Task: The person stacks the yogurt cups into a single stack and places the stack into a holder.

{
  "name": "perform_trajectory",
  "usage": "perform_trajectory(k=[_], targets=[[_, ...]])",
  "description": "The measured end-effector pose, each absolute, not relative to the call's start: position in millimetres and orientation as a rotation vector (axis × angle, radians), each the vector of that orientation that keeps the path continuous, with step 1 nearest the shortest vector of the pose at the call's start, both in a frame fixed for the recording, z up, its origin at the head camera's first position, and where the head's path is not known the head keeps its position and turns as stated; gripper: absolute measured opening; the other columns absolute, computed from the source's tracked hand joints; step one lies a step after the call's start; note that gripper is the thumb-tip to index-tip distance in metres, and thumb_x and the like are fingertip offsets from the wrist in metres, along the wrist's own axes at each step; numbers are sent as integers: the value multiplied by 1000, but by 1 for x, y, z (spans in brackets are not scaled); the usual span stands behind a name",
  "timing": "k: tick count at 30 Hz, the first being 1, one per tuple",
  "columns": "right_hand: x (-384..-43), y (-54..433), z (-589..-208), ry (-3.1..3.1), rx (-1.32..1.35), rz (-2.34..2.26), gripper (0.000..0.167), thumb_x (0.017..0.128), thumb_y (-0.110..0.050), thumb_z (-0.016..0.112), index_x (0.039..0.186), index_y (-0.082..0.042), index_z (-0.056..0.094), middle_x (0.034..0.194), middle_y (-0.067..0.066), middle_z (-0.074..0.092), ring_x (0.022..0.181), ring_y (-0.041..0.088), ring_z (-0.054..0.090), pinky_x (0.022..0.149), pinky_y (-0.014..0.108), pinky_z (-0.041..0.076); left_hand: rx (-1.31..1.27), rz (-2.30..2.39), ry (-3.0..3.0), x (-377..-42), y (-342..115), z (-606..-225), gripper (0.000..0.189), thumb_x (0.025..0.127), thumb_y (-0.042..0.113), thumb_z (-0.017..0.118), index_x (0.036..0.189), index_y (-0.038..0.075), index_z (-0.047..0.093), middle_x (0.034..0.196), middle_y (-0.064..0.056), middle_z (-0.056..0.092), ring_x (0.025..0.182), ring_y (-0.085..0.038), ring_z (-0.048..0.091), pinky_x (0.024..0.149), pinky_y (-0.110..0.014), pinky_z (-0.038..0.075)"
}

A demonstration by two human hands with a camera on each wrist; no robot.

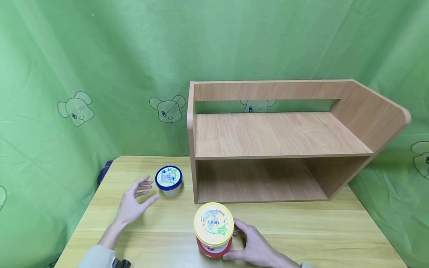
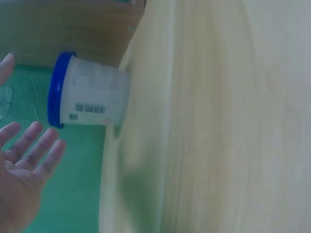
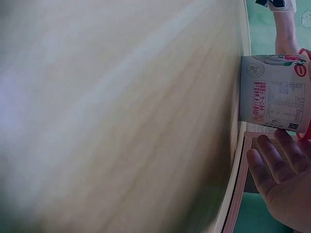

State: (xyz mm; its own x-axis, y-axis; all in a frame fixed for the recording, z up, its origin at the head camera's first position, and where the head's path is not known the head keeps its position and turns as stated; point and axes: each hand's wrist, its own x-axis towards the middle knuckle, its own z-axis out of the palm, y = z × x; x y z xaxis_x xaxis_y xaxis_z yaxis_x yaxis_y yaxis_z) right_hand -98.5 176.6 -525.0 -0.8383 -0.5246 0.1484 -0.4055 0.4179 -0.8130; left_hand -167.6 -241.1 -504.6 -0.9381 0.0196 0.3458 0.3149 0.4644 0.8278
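A small tub with a blue lid [image 1: 168, 178] stands upright near the table's back edge, left of the wooden shelf. My left hand [image 1: 131, 205] hovers just left of that tub, thumb and fingers spread with nothing between them; the left wrist view shows the tub's pale side [image 2: 95, 92] apart from the fingers. At the front middle, a yellow-lidded tub [image 1: 213, 224] is stacked on a red-lidded tub [image 1: 214, 254]. Beside this stack is my right hand [image 1: 254, 245], its fingers loosely extended at the right side; whether the fingertips touch it I cannot tell.
A two-level wooden shelf [image 1: 281, 134] occupies the back right of the wooden table [image 1: 301, 230], its lower compartment facing forward. A green curtain [image 1: 117, 56] hangs behind the table. A dark object [image 1: 104, 173] sits beyond the table's back left corner.
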Motion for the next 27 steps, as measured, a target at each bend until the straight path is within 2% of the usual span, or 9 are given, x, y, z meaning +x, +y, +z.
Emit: perform_trajectory(k=[3,7,11,18,27], targets=[[-98,177,-525,2530,-840,-1402,73,77,-47,94,139,-28,60,125,-13,74,111,3,67,102,28,57,-259,-1473,-2452,-171,-244,-509,72,88,13,85,149,-3,50,134,-23,68,118,-36,68,103,-41,63],[-98,177,-525,2530,-842,-1401,73,77,-47,93,139,-29,59,126,-12,73,111,2,66,101,28,56,-231,-1485,-2474,-178,-246,-514,74,89,15,85,150,-3,48,136,-26,66,120,-41,67,104,-52,60],[-98,177,-524,2530,-823,-1392,74,77,-48,93,140,-29,59,127,-13,73,113,2,66,103,28,56,-202,-1494,-2497,-184,-246,-519,77,89,18,85,152,-2,46,139,-27,65,123,-44,66,106,-59,58],[-98,177,-522,2520,-800,-1391,75,77,-46,94,141,-29,58,129,-12,73,114,2,65,104,27,55,-164,-1543,-2514,-197,-244,-527,83,88,23,87,154,0,43,142,-26,63,125,-44,65,107,-56,58],[-99,177,-523,2523,-796,-1374,75,77,-47,93,141,-31,58,128,-15,73,115,2,65,105,26,54,-154,-1611,-2499,-208,-238,-534,85,86,20,89,154,0,42,142,-27,62,125,-45,65,109,-56,57]])
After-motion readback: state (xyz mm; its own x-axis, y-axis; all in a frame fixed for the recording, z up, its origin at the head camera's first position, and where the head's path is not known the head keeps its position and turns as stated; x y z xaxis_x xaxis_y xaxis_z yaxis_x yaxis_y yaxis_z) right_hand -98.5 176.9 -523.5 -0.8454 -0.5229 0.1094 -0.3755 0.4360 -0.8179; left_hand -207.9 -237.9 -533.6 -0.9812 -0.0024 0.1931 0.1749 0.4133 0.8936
